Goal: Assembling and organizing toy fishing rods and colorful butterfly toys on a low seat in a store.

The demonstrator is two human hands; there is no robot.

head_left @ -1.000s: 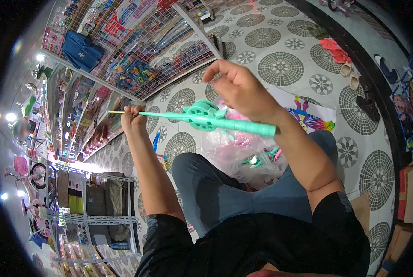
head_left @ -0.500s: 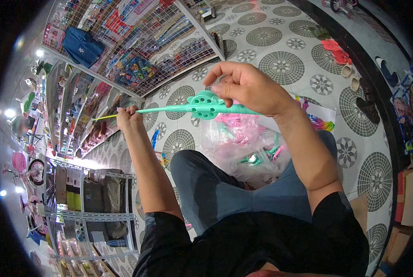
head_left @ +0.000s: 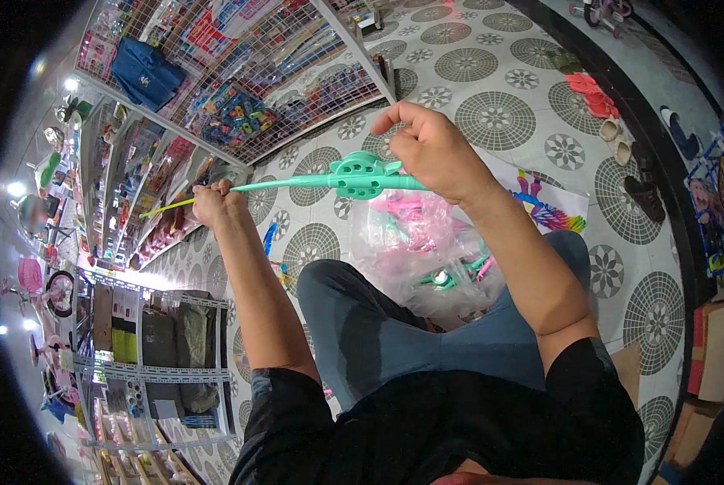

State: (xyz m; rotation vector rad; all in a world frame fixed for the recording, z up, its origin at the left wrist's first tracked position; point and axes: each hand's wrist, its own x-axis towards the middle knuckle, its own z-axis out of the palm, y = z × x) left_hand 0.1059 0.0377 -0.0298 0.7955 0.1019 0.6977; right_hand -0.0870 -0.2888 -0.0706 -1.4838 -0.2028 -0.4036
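A mint-green toy fishing rod (head_left: 297,181) stretches across in front of me, with a round pierced reel (head_left: 357,175) on it. Its right end runs into my right hand (head_left: 439,153), which is closed on the handle with the index finger raised and bent. My left hand (head_left: 217,204) pinches the thin left end, and a yellow stick (head_left: 168,208) pokes out beyond those fingers. Beneath the rod, between my legs, a clear plastic bag (head_left: 378,255) holds pink and green toy parts (head_left: 414,222).
A printed sheet with a colourful picture (head_left: 548,206) lies by my right knee. Wire racks of packaged goods (head_left: 297,65) stand ahead and left, shelves (head_left: 147,373) at lower left. Red slippers (head_left: 591,94) and other shoes lie far right, with cardboard boxes (head_left: 713,352) nearer.
Both hands and the toy fishing rod have shifted slightly left. The yellow stick reaches farther left, and my right index finger and thumb have moved a little.
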